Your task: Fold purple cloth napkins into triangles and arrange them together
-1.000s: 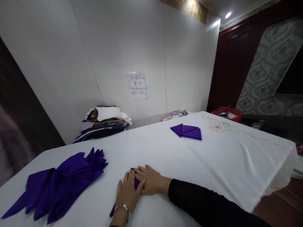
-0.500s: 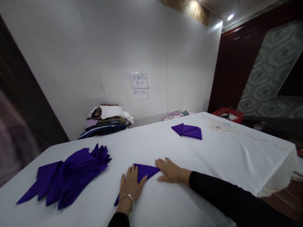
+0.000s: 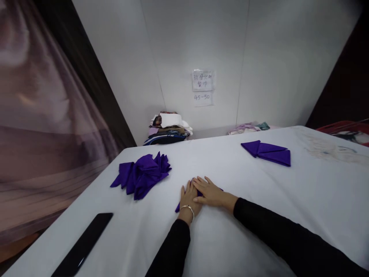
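A folded purple napkin (image 3: 199,193) lies on the white tablecloth (image 3: 230,238), mostly covered by my hands. My left hand (image 3: 190,201), with a silver bracelet at the wrist, rests flat on it, fingers stretched out. From the right, my right hand (image 3: 211,193) also lies flat on the cloth, its fingertips touching or nearly touching the left fingers. Small purple corners show at the lower left and to the right. To the left is a heap of loose purple napkins (image 3: 145,174). Another napkin, folded into a pointed shape (image 3: 269,152), sits at the back right.
A long black flat object (image 3: 85,244) lies along the table's left side. Behind the table, a pile of folded clothes (image 3: 167,130) and more fabric (image 3: 245,128) stand against the white wall. Handwritten paper signs (image 3: 203,87) hang there. A pinkish curtain (image 3: 52,127) hangs at left.
My right hand has slid left over the napkin, from its right tip to beside my left hand. The view has turned and shifted, bringing the black object into sight.
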`<state>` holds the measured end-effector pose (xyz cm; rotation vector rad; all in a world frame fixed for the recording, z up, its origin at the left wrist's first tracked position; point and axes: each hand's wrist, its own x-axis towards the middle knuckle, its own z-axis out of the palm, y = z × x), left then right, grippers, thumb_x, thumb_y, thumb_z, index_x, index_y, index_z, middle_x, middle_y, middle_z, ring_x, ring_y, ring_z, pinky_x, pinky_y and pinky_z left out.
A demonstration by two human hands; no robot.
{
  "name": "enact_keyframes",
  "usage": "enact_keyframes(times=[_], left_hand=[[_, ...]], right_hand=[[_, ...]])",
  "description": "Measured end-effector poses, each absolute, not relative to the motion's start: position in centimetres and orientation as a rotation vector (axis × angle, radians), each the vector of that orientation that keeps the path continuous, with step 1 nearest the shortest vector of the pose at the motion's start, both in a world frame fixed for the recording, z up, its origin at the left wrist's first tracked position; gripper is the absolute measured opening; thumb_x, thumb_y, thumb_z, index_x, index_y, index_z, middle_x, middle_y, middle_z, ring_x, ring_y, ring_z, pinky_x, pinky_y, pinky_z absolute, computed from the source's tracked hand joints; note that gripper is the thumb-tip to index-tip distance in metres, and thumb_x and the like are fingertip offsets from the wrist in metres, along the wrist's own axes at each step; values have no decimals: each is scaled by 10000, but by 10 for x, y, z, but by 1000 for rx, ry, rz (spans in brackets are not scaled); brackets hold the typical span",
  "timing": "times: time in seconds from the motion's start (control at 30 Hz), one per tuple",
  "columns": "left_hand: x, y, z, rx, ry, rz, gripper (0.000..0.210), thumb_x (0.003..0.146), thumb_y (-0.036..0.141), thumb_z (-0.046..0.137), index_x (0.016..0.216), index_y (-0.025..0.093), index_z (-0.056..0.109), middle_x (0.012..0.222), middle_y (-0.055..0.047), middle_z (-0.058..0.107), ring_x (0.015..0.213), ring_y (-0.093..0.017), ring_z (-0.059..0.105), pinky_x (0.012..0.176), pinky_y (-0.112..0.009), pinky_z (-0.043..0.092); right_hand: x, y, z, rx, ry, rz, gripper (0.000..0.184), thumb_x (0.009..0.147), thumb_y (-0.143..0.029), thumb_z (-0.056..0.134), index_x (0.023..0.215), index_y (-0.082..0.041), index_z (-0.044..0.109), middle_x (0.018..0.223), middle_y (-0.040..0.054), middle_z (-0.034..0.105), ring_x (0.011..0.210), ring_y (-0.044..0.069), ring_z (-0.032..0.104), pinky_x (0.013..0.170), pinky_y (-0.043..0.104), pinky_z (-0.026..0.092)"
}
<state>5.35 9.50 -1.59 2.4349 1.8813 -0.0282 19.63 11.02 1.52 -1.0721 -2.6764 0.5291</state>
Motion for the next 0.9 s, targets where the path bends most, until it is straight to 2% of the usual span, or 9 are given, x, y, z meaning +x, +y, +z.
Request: enact_keyframes(times=[0.17,0.4,0.67,0.9], left_hand=[[51,98,-28,2449,1887,13,639,837,361,260,1416,156,88,1490,-57,115,1358,-251,20,1077,-481,50],[51,95,-24,2431,1877,27,681,827,443,269,1411,126,120,1491,-59,102,1359,-247,25,1087,-471,43],[27,66,-8,2320,1960,60,760,823,612,178,1401,119,175,1480,-72,143,1355,-261,75,1083,-487,78],[-20,34,-4,2151,2115,8,760,815,632,207,1395,142,196,1477,-51,150,1358,-237,72,1084,-481,58]], right_hand=[[198,120,0,-1105,-2662,592,821,817,-668,274,1423,-162,48,1480,90,101,1348,243,58,1074,421,15],[213,118,-5,-1166,-2688,550,799,820,-669,251,1423,-175,74,1480,86,103,1347,248,70,1073,425,24],[235,115,-10,-1203,-2709,422,776,832,-656,234,1422,-169,108,1476,89,119,1345,251,85,1073,438,29],[238,116,-14,-1207,-2717,404,763,834,-646,243,1424,-195,71,1480,73,97,1346,245,84,1071,451,54]])
